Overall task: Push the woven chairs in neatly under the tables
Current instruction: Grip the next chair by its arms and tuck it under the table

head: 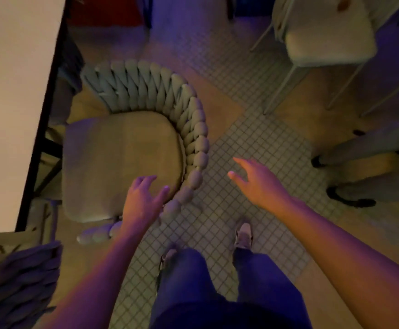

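A woven chair (122, 157) with a thick braided backrest (191, 119) and a tan seat cushion stands beside the white table (11, 103) at the left, its seat out from under the tabletop. My left hand (144, 203) hovers over the near end of the braided backrest, fingers spread, holding nothing. My right hand (258, 181) is open in the air to the right of the backrest, over the tiled floor, not touching the chair.
A second woven chair's backrest (20, 286) shows at the bottom left. Another cushioned chair (324, 36) with thin metal legs stands at the top right. A seated person's legs and dark shoes (350, 195) are at the right. My own legs and shoes (243, 236) stand on the tiled floor.
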Demonstrator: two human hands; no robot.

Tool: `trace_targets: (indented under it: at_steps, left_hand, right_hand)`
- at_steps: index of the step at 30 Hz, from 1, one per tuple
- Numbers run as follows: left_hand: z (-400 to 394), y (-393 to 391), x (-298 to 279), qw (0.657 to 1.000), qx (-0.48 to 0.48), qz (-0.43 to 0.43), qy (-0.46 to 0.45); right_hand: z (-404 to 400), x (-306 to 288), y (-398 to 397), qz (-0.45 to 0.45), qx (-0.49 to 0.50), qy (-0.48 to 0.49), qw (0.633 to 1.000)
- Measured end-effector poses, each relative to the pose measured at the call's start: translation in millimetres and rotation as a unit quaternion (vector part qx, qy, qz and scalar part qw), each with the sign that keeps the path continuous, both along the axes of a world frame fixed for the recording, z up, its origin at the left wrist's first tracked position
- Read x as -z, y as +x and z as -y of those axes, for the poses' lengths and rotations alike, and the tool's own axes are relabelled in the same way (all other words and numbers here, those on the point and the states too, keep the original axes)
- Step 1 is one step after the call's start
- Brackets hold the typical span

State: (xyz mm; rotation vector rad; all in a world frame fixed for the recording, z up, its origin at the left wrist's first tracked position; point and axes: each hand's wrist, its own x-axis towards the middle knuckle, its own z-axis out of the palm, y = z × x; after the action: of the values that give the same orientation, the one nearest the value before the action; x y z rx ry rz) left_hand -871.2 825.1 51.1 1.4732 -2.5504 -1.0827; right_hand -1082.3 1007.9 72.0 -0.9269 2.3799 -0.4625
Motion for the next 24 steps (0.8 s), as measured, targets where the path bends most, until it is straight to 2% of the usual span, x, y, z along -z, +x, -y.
trace_targets:
  at_steps: [5, 10, 20, 24]
  left_hand:
    - [-16.5, -15.2, 7.9, 0.989, -0.129, 0.067, -0.027]
    - [-28.8, -24.9, 16.5, 0.949, -0.294, 0.109, -0.039]
    - [4.2, -45.5, 24.0, 0.874, -0.463, 0.122, -0.084]
    - [4.2, -48.7, 23.7, 0.826, -0.542, 0.137, -0.072]
  right_hand:
    - [17.2, -5.1, -90.9, -0.057, -0.114, 0.041, 0.991]
    - [92.2, 4.8, -158.0, -0.069, -0.230, 0.034, 0.970]
    - [262.6, 21.2, -219.8, -0.108, -0.364, 0.010, 0.925]
    - [324.8, 21.0, -226.2, -0.113, -0.408, -0.008, 0.906]
